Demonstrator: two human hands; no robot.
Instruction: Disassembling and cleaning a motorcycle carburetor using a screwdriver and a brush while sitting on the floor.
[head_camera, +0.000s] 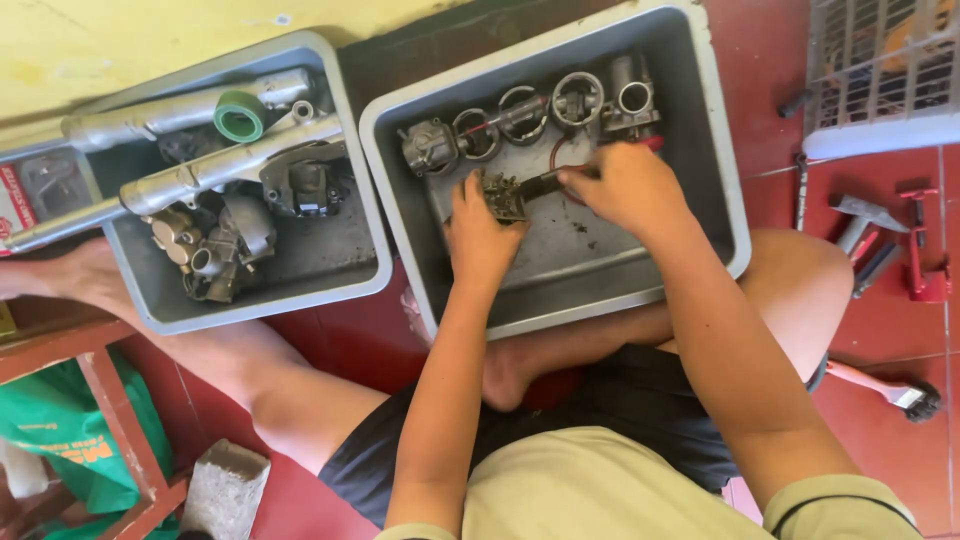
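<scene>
Head view, looking down: I sit on the red floor (880, 330) with a grey tray (720, 190) resting on my legs. My left hand (482, 232) is closed around a small dirty metal part (505, 197), pressing it against the tray bottom. My right hand (628, 188) grips a tool with a dark shaft (545, 182), fingers wrapped tight, its tip touching the part just beside my left fingers. Beyond both hands, along the far wall of the tray, stand a row of metal rings and carburettor pieces (578, 98). Off to the left of my left hand sits a second grey tray (355, 200), holding long silver tubes (215, 172), a green ring (239, 117) and more metal parts. To the right of my right hand, on the floor, lie red hand tools (920, 250) and a brush (900, 392), well apart from the hand
</scene>
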